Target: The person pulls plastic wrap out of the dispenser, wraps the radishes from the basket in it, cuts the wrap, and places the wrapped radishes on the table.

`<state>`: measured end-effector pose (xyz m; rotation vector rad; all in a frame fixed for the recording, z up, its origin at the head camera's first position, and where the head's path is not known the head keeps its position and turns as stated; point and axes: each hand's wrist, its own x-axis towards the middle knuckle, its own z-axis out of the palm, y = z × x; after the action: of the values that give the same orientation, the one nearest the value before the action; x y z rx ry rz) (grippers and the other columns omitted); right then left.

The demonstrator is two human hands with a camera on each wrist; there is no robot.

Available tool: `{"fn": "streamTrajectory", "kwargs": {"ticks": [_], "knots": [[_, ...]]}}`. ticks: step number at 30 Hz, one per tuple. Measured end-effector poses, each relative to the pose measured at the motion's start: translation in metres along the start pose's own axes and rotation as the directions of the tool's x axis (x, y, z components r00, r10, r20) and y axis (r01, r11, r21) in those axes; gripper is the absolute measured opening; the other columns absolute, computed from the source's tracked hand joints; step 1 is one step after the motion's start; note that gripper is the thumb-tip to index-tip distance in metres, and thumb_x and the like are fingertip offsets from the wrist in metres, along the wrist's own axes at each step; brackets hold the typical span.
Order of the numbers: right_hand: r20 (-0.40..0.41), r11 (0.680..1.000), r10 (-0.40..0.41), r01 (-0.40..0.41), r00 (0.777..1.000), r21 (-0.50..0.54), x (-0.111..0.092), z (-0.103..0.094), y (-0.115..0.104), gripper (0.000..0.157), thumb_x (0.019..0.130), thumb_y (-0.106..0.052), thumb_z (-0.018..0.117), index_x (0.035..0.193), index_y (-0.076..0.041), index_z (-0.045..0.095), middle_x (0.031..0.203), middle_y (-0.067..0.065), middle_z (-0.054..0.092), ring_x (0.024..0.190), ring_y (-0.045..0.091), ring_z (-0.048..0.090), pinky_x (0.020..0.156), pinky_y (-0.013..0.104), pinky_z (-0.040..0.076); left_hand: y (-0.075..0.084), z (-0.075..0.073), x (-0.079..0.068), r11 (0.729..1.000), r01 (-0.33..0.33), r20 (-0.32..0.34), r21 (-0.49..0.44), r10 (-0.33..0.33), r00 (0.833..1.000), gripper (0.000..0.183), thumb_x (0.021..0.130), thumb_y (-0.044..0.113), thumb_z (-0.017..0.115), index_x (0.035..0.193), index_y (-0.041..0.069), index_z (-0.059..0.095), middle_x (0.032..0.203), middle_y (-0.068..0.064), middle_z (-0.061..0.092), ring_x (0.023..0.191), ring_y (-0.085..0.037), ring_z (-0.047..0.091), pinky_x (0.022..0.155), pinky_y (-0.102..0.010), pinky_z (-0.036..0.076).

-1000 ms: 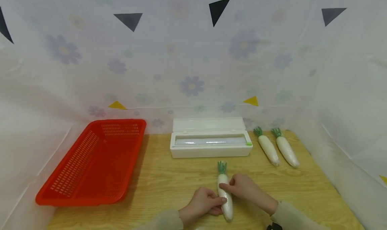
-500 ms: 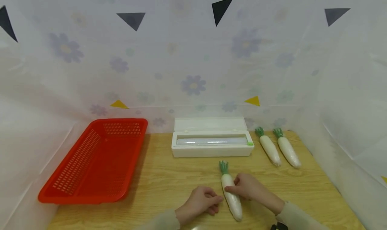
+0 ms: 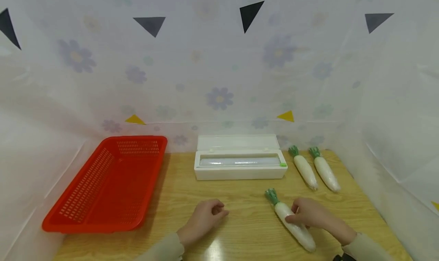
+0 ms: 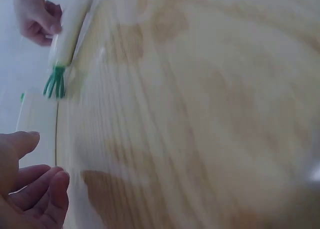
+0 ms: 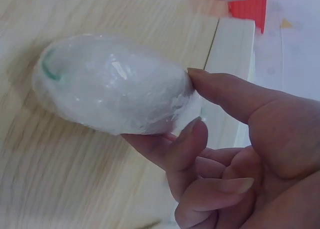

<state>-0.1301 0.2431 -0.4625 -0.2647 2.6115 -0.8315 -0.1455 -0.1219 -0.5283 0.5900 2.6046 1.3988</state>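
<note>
My right hand (image 3: 310,213) pinches a white radish (image 3: 295,228) with green leaf stubs, thumb on its near side and fingers beyond. In the right wrist view the radish (image 5: 112,84) shows end-on, wrapped in shiny clear film, between thumb and fingers. My left hand (image 3: 202,219) holds nothing, its fingers loosely bent over the table left of the radish. The left wrist view shows that left hand (image 4: 32,184) with thumb and fingers apart. Two more radishes, one nearer the box (image 3: 305,171) and one farther right (image 3: 326,173), lie at the back right.
A white box (image 3: 240,173) with its lid raised stands at the back middle, a roll of clear film (image 3: 240,161) inside. The red basket (image 3: 145,200) stands on the left of the wooden table (image 3: 185,192). Behind hangs a flowered white curtain (image 3: 219,63).
The right hand has carried the radish to the right, and it now slants more. My left hand has let go of it and drawn away to the left.
</note>
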Motion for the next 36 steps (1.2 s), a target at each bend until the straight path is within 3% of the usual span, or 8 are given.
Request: {"fn": "streamTrajectory", "kwargs": {"ticks": [5, 10, 14, 18, 24, 28, 33, 36], "knots": [[-0.012, 0.998, 0.057, -0.057, 0.998, -0.04, -0.004, -0.018, 0.021, 0.029, 0.09, -0.027, 0.08, 0.093, -0.002, 0.065, 0.067, 0.001, 0.058, 0.053, 0.015, 0.054, 0.051, 0.031, 0.046, -0.008, -0.015, -0.001, 0.988, -0.016, -0.055, 0.155, 0.025, 0.998, 0.028, 0.098, 0.029, 0.074, 0.112, 0.004, 0.074, 0.095, 0.004, 0.071, 0.085, -0.009, 0.063, 0.075, -0.03, 0.055], [-0.075, 0.987, 0.121, -0.128, 0.99, -0.1, -0.002, -0.041, 0.031, 0.03, 0.092, -0.03, 0.078, 0.086, -0.004, 0.065, 0.063, 0.001, 0.054, 0.053, 0.014, 0.05, 0.053, 0.032, 0.043, -0.011, -0.025, -0.002, 0.979, -0.007, -0.09, 0.205, 0.026, 0.996, 0.031, 0.098, 0.028, 0.075, 0.114, 0.002, 0.074, 0.1, -0.002, 0.072, 0.089, -0.015, 0.065, 0.077, -0.034, 0.055], [-0.104, 0.985, 0.123, -0.134, 0.987, -0.113, 0.002, -0.058, 0.032, 0.044, 0.096, -0.034, 0.074, 0.064, -0.015, 0.05, 0.052, -0.005, 0.04, 0.047, 0.011, 0.038, 0.051, 0.028, 0.033, -0.011, -0.029, -0.002, 0.978, -0.007, -0.096, 0.207, 0.028, 0.995, 0.031, 0.097, 0.027, 0.075, 0.114, 0.001, 0.074, 0.101, -0.005, 0.073, 0.089, -0.017, 0.065, 0.078, -0.035, 0.055], [-0.137, 0.989, 0.103, -0.116, 0.985, -0.094, 0.013, -0.072, 0.035, 0.053, 0.098, -0.036, 0.07, 0.061, -0.021, 0.036, 0.051, -0.007, 0.032, 0.047, 0.011, 0.035, 0.05, 0.029, 0.031, -0.012, -0.03, -0.003, 0.976, -0.012, -0.103, 0.217, 0.035, 0.994, 0.031, 0.097, 0.027, 0.075, 0.113, 0.001, 0.074, 0.102, -0.006, 0.073, 0.088, -0.017, 0.065, 0.077, -0.036, 0.055], [-0.186, 0.986, 0.101, -0.123, 0.977, -0.113, 0.037, -0.093, 0.036, 0.041, 0.1, -0.036, 0.067, 0.081, -0.002, 0.055, 0.069, 0.004, 0.053, 0.059, 0.017, 0.053, 0.055, 0.034, 0.042, -0.017, -0.029, -0.003, 0.972, -0.016, -0.118, 0.234, 0.045, 0.992, 0.03, 0.097, 0.028, 0.076, 0.113, 0.002, 0.073, 0.103, -0.006, 0.072, 0.088, -0.017, 0.066, 0.077, -0.034, 0.056], [-0.188, 0.983, 0.111, -0.135, 0.976, -0.121, 0.052, -0.104, 0.034, 0.047, 0.101, -0.038, 0.066, 0.099, 0.009, 0.062, 0.088, 0.019, 0.065, 0.069, 0.025, 0.063, 0.061, 0.039, 0.049, -0.019, -0.029, -0.003, 0.969, -0.025, -0.129, 0.247, 0.058, 0.99, 0.03, 0.096, 0.027, 0.076, 0.112, 0.002, 0.073, 0.104, -0.007, 0.072, 0.088, -0.017, 0.066, 0.076, -0.034, 0.057], [-0.17, 0.983, 0.134, -0.153, 0.976, -0.102, 0.07, -0.112, 0.033, 0.049, 0.102, -0.041, 0.064, 0.105, 0.008, 0.067, 0.096, 0.022, 0.069, 0.075, 0.026, 0.067, 0.069, 0.045, 0.055, -0.02, -0.029, -0.004, 0.962, -0.025, -0.143, 0.273, 0.067, 0.987, 0.03, 0.097, 0.028, 0.076, 0.112, 0.002, 0.073, 0.104, -0.006, 0.072, 0.088, -0.017, 0.066, 0.076, -0.034, 0.056], [-0.161, 0.981, 0.151, -0.169, 0.975, -0.1, 0.081, -0.112, 0.034, 0.044, 0.102, -0.041, 0.063, 0.091, 0.001, 0.068, 0.083, 0.015, 0.068, 0.073, 0.024, 0.066, 0.068, 0.042, 0.052, -0.02, -0.028, -0.004, 0.96, -0.02, -0.15, 0.281, 0.065, 0.987, 0.029, 0.097, 0.027, 0.075, 0.113, 0.003, 0.073, 0.103, -0.006, 0.072, 0.088, -0.017, 0.065, 0.076, -0.034, 0.056]]}}
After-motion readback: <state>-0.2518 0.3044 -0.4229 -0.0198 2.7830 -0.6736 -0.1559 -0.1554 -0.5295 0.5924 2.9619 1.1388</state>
